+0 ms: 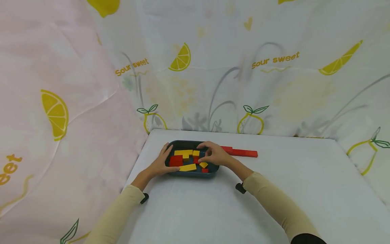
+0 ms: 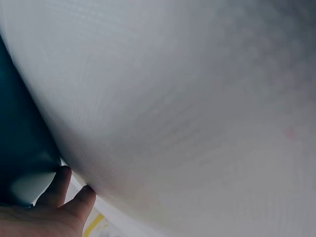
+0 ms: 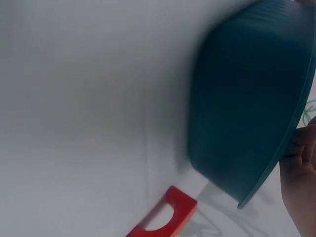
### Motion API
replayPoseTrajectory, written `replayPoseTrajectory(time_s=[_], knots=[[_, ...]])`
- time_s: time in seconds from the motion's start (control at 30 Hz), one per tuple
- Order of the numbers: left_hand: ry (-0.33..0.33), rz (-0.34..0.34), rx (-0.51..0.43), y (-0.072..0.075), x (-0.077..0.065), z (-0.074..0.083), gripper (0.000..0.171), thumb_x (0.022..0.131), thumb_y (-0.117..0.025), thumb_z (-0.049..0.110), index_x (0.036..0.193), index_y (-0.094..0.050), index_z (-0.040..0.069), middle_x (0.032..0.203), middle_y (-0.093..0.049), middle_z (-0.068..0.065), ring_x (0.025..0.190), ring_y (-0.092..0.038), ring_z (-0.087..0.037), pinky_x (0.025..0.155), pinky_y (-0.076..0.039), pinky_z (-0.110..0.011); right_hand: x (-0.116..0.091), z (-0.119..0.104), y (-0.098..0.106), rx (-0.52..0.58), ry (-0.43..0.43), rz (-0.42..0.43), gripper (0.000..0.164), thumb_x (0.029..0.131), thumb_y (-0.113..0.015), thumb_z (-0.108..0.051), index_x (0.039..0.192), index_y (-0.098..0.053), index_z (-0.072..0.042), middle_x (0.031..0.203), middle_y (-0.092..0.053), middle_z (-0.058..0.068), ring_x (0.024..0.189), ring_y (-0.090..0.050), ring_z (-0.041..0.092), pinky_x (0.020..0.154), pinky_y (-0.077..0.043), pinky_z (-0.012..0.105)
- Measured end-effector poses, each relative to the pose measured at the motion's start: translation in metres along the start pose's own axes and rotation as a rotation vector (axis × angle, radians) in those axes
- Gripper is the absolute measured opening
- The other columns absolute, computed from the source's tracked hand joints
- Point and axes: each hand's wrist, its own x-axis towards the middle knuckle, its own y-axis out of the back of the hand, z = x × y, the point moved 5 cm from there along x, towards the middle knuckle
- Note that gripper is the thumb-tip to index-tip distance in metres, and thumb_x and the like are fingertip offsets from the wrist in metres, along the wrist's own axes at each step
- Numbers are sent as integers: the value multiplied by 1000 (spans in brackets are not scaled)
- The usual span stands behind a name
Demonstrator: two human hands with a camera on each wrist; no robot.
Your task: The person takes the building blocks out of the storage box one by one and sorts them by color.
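A dark blue oblong tray [image 1: 190, 175] stands on the white table with red and yellow blocks in it. My left hand [image 1: 159, 164] grips its left end, with the thumb over the near rim and the fingers at the far left. Over the tray's right part is my right hand [image 1: 215, 155], its thumb and index finger bent and apart. The thumb tip is beside a red block [image 1: 196, 159] and a yellow cube [image 1: 196, 153]; contact is unclear. A larger red block [image 1: 176, 160] and a long yellow block [image 1: 187, 167] lie on the left side.
Long red blocks [image 1: 244, 153] lie on the table just right of the tray. In the right wrist view, a red block with a rounded cutout [image 3: 180, 212] is beside the tray. Patterned lemon cloth [image 1: 213, 84] hangs behind the table [image 1: 289, 189] and along its left.
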Motion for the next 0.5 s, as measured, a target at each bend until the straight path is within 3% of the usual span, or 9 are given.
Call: replayPoseTrajectory(time_s=[0.23, 0.5], knots=[[-6, 0, 9, -1, 0, -1, 115, 78, -78, 54, 161, -8, 17, 167, 9, -8, 152, -10, -40, 114, -22, -68, 18, -9, -34, -11, 45, -42, 51, 85, -79, -24, 130, -61, -7, 128, -62, 16, 70, -56, 10, 63, -51, 19], [-14, -1, 10, 0, 0, -1, 113, 79, -77, 55, 161, -9, 19, 167, 8, -10, 152, -11, -41, 113, -25, -69, 33, -9, -65, 50, 37, -98, 51, 85, -79, -20, 129, -62, -1, 127, -64, 18, 62, -54, 10, 61, -51, 20]])
